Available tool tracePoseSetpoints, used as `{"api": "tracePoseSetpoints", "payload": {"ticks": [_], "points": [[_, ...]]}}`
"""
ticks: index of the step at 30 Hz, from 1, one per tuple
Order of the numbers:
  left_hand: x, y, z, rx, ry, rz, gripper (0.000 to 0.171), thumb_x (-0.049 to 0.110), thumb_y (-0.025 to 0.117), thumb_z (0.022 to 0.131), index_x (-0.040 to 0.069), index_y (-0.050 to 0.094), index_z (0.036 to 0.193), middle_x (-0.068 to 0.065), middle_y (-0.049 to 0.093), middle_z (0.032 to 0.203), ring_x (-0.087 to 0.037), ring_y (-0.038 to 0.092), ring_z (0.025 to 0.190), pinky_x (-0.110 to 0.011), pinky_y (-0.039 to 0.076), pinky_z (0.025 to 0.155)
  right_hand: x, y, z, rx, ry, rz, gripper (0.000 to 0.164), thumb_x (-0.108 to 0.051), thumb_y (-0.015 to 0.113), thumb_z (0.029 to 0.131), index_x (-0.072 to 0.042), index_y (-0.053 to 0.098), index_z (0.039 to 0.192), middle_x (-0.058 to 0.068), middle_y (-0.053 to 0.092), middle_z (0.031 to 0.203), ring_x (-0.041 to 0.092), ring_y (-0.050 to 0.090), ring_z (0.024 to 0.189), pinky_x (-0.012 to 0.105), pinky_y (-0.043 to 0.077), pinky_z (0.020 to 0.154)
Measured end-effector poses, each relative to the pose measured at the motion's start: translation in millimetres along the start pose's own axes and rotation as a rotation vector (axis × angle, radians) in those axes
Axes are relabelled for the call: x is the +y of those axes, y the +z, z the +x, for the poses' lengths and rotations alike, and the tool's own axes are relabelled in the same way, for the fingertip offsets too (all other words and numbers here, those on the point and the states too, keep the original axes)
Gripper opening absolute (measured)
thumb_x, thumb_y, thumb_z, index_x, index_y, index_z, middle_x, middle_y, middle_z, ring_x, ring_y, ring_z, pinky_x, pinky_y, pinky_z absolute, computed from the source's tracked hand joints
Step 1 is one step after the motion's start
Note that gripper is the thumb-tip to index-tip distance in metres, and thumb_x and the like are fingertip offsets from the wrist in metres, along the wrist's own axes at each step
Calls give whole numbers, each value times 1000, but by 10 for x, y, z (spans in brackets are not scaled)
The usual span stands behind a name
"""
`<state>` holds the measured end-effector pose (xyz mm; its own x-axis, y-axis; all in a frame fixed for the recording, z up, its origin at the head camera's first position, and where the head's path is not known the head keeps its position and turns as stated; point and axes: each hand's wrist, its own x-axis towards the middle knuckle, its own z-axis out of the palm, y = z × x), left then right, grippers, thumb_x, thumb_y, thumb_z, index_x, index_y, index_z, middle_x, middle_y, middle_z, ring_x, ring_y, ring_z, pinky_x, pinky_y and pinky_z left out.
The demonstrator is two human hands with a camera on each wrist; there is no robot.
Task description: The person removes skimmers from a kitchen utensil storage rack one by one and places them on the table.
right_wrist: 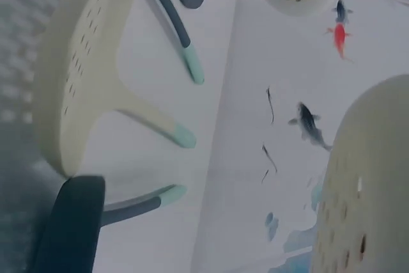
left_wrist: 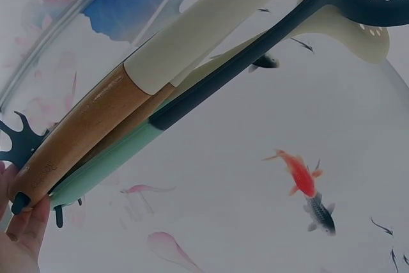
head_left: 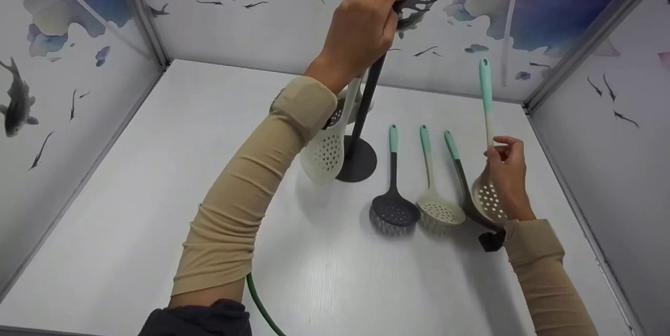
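Observation:
My left hand (head_left: pixel 364 22) grips the top of a dark utensil stand (head_left: pixel 370 90), fingers curled among its hooks. Hanging from it are a pale slotted turner (head_left: pixel 323 157) and, in the left wrist view, a wooden handle (left_wrist: pixel 83 129) and a black skimmer with a mint handle (left_wrist: pixel 105 161). The wooden handle's end lies right at my left fingers. At the right, my right hand (head_left: pixel 510 176) pinches the neck of a cream skimmer (head_left: pixel 487 197), its mint handle end pointing up. That skimmer's perforated bowl (right_wrist: pixel 367 177) fills the right wrist view's right side, where my hand is hidden.
On the white table (head_left: pixel 157 221) lie a black skimmer (head_left: pixel 395 210), a cream skimmer (head_left: pixel 440 208) and another black one (head_left: pixel 460 179), partly behind the held skimmer. Printed panels wall the table at the back and sides. A green cable (head_left: pixel 259 299) runs beside my left arm.

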<state>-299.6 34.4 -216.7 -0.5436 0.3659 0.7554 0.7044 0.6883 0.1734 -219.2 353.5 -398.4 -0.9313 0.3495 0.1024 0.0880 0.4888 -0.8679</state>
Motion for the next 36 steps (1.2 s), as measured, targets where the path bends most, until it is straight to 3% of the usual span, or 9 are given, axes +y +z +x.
{"api": "tracePoseSetpoints", "payload": {"ticks": [6, 10, 14, 19, 27, 36], "points": [[6, -1, 10, 1, 6, 6, 31, 17, 36, 96, 8, 60, 115, -5, 62, 115, -19, 49, 107, -14, 37, 99, 242, -154, 116, -14, 62, -144, 45, -17, 46, 93, -2, 31, 133, 1, 47, 106, 4, 45, 88, 17, 40, 74], [12, 11, 11, 6, 15, 9, 30, 18, 38, 96, 8, 61, 113, -5, 62, 115, -19, 49, 107, -14, 37, 99, 423, -262, 178, -3, 41, -259, 45, -9, 45, 91, 4, 33, 132, 15, 48, 113, 11, 47, 90, 18, 41, 70], [13, 18, 7, 3, 22, 8, 29, 19, 39, 96, 8, 61, 112, -6, 62, 114, -19, 49, 108, -14, 37, 99, 593, -363, 231, 0, -5, -343, 41, -4, 43, 89, 8, 37, 127, 23, 50, 109, 21, 49, 88, 21, 39, 65], [13, 5, 6, 4, 21, 20, 30, 19, 39, 96, 8, 62, 112, -6, 63, 114, -19, 49, 108, -14, 37, 99, 762, -419, 286, 9, -12, -379, 40, 0, 43, 86, 11, 40, 124, 25, 51, 102, 27, 50, 85, 24, 38, 64], [15, 20, 10, 1, 32, 37, 31, 20, 38, 97, 7, 61, 112, -6, 63, 114, -20, 49, 107, -14, 37, 99, 986, -474, 312, -46, 89, -415, 44, -1, 45, 86, 14, 41, 127, 35, 51, 111, 41, 53, 97, 32, 43, 69], [4, 4, 8, 11, 39, 53, 32, 20, 36, 97, 7, 62, 110, -5, 63, 112, -20, 49, 106, -14, 37, 99, 1116, -477, 322, -119, 35, -471, 40, 1, 48, 84, 19, 46, 119, 42, 51, 110, 51, 54, 98, 50, 48, 79]]}}
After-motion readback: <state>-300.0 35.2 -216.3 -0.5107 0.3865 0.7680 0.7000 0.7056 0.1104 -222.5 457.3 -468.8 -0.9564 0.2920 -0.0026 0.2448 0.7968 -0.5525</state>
